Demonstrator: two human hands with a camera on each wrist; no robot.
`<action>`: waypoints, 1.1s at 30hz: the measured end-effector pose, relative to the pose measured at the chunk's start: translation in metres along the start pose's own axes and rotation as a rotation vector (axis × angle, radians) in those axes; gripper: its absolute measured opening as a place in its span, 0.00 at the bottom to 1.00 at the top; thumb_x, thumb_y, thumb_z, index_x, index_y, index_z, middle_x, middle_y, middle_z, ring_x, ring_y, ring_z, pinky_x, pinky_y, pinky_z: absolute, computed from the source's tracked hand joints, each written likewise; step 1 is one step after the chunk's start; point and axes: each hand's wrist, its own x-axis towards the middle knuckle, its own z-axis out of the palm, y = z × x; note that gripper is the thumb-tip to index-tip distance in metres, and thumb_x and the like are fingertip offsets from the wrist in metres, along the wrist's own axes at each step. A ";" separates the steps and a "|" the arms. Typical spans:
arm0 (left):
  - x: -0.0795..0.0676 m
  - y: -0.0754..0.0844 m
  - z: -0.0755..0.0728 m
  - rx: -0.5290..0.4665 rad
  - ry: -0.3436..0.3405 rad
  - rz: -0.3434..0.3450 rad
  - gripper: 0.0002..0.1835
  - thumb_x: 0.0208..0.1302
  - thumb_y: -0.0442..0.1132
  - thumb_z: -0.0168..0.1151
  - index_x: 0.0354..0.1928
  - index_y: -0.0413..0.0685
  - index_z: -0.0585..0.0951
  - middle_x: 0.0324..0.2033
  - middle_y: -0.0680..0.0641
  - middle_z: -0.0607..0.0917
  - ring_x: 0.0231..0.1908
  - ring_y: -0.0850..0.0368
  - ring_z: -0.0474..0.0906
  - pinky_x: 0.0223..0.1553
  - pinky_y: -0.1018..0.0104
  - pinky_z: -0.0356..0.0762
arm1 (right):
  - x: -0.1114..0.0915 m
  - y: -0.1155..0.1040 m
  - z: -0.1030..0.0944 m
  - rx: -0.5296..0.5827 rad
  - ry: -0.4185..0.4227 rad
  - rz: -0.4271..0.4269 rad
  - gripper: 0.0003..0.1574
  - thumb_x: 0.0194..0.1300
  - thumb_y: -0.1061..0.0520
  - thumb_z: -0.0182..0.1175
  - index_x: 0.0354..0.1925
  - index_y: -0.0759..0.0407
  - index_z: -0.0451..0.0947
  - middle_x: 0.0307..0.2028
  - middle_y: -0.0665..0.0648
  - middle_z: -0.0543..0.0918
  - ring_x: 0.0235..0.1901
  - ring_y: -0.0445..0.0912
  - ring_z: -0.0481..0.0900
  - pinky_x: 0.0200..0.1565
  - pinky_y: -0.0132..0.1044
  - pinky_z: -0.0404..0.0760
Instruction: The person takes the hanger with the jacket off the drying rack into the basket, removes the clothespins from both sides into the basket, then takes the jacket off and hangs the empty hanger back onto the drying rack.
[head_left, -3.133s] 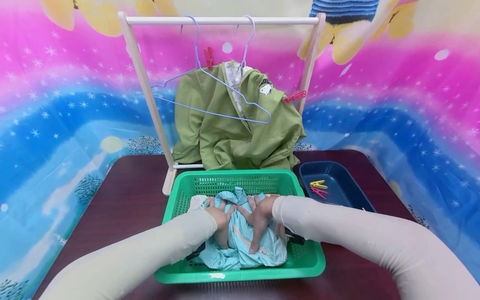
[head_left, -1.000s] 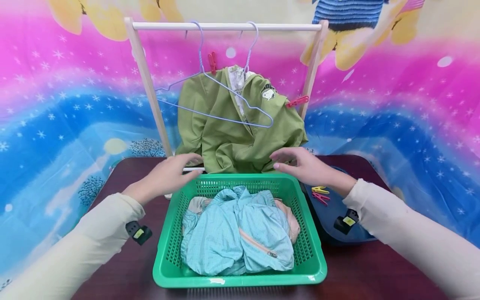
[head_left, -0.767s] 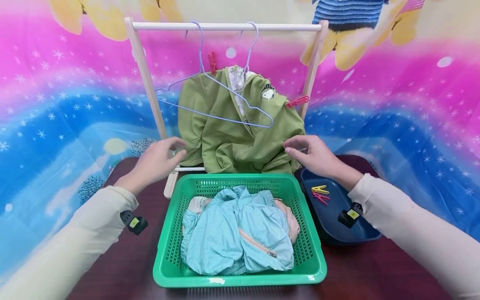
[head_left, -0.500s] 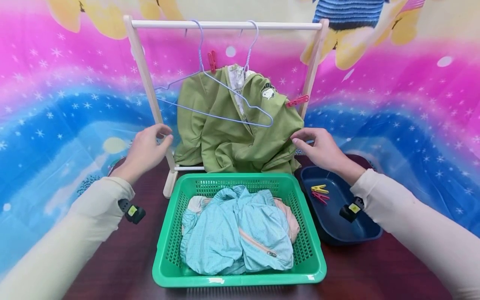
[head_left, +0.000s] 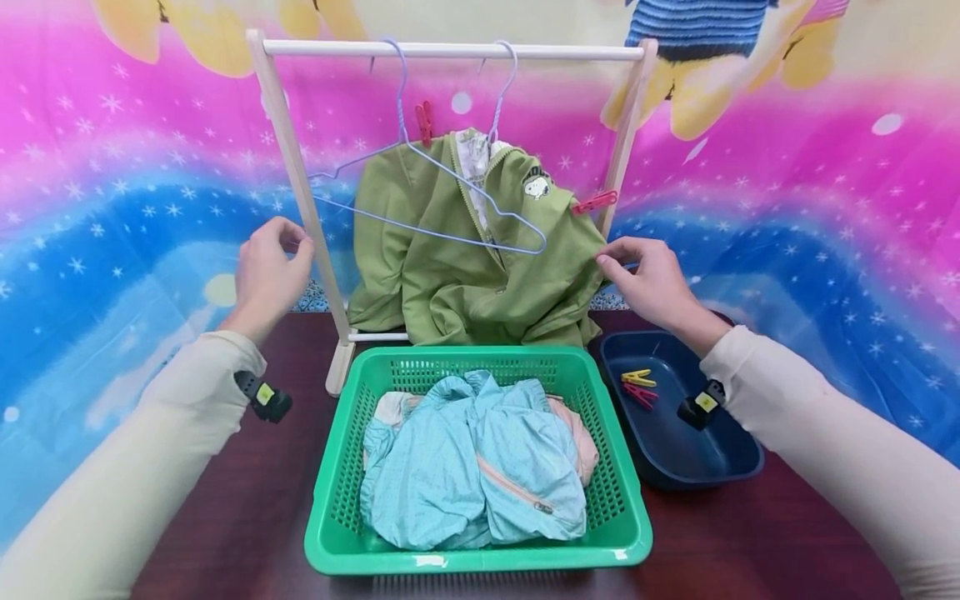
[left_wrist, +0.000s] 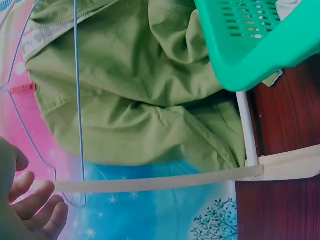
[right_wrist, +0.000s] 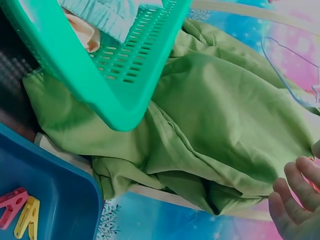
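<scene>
My left hand [head_left: 272,262] is raised just left of the wooden rack's left post [head_left: 291,158], fingers loosely curled around nothing. On the other side, my right hand [head_left: 648,279] has thumb and forefinger tips right at the right edge of a green zip jacket [head_left: 450,287], overlapping it in the head view. That jacket hangs from the rack, with red clothespins at its left shoulder [head_left: 424,125] and right shoulder [head_left: 595,202]. A bare lilac wire hanger [head_left: 401,117] hangs in front of it. In the right wrist view, my right fingers [right_wrist: 300,187] are partly cut off by the frame.
A green basket [head_left: 375,562] with a light blue garment [head_left: 427,475] over pinkish cloth stands before the rack. Right of it is a navy tray [head_left: 697,467] holding a yellow clothespin [head_left: 640,378] and a pink clothespin [head_left: 639,396]. All stand on a dark red table [head_left: 232,517].
Both hands have come out of the basket, leaving the blue garment lying there, then moved up and apart to either side of the rack. The jacket and hanger have not moved.
</scene>
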 end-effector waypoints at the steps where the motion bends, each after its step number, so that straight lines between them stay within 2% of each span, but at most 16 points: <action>1: 0.002 -0.001 0.000 -0.003 0.018 -0.016 0.16 0.74 0.47 0.49 0.49 0.42 0.77 0.48 0.39 0.83 0.47 0.45 0.77 0.42 0.57 0.69 | 0.001 0.000 0.000 -0.005 0.012 0.008 0.21 0.78 0.51 0.52 0.55 0.63 0.82 0.48 0.65 0.86 0.46 0.54 0.83 0.46 0.46 0.80; 4: 0.010 -0.003 0.000 -0.031 0.049 -0.065 0.16 0.73 0.49 0.50 0.51 0.45 0.74 0.50 0.41 0.79 0.50 0.46 0.75 0.46 0.56 0.70 | 0.004 0.000 -0.002 -0.013 0.042 0.031 0.21 0.77 0.49 0.52 0.53 0.62 0.83 0.46 0.64 0.87 0.43 0.52 0.82 0.42 0.40 0.77; 7: 0.018 -0.003 -0.001 -0.079 0.032 -0.118 0.22 0.73 0.51 0.51 0.61 0.48 0.68 0.58 0.42 0.75 0.58 0.47 0.73 0.55 0.51 0.72 | 0.007 0.000 -0.002 -0.020 0.065 0.044 0.21 0.77 0.48 0.51 0.51 0.61 0.83 0.44 0.64 0.86 0.41 0.49 0.80 0.39 0.39 0.75; 12: 0.032 0.000 -0.001 -0.155 -0.076 -0.167 0.36 0.73 0.54 0.51 0.75 0.51 0.53 0.72 0.41 0.66 0.70 0.44 0.67 0.66 0.45 0.70 | 0.014 0.000 -0.002 -0.042 0.091 0.058 0.21 0.77 0.48 0.51 0.50 0.61 0.83 0.43 0.63 0.86 0.38 0.48 0.78 0.37 0.39 0.73; 16: 0.039 0.002 0.002 -0.170 -0.158 -0.169 0.40 0.74 0.57 0.50 0.80 0.54 0.49 0.75 0.41 0.65 0.71 0.42 0.67 0.68 0.44 0.70 | 0.019 -0.002 0.000 -0.055 0.088 0.086 0.21 0.77 0.47 0.49 0.51 0.61 0.80 0.45 0.62 0.83 0.40 0.52 0.77 0.37 0.42 0.73; 21: 0.044 0.008 0.008 -0.152 -0.170 -0.156 0.35 0.76 0.54 0.49 0.79 0.50 0.56 0.67 0.36 0.75 0.63 0.39 0.77 0.64 0.46 0.75 | 0.023 -0.001 0.000 -0.025 0.021 0.132 0.24 0.78 0.46 0.49 0.57 0.63 0.72 0.52 0.65 0.79 0.52 0.56 0.76 0.47 0.49 0.75; 26: 0.050 0.009 0.014 -0.137 -0.136 -0.175 0.29 0.78 0.48 0.47 0.76 0.44 0.64 0.63 0.32 0.79 0.61 0.37 0.79 0.61 0.46 0.78 | 0.027 0.001 -0.002 0.005 -0.084 0.167 0.32 0.78 0.45 0.50 0.68 0.63 0.63 0.63 0.68 0.73 0.62 0.60 0.73 0.55 0.58 0.77; 29: 0.051 0.005 0.016 -0.088 -0.121 -0.164 0.26 0.80 0.45 0.45 0.72 0.40 0.68 0.59 0.30 0.81 0.59 0.35 0.81 0.58 0.46 0.80 | 0.033 -0.001 -0.004 0.000 -0.149 0.175 0.36 0.78 0.44 0.50 0.73 0.63 0.59 0.67 0.69 0.70 0.65 0.62 0.71 0.60 0.59 0.75; 33: 0.052 0.000 0.019 -0.023 -0.112 -0.131 0.24 0.81 0.45 0.42 0.68 0.36 0.72 0.54 0.29 0.83 0.54 0.34 0.82 0.51 0.46 0.83 | 0.043 -0.003 -0.005 -0.024 -0.200 0.174 0.37 0.77 0.45 0.50 0.73 0.65 0.59 0.69 0.70 0.69 0.68 0.62 0.69 0.63 0.59 0.73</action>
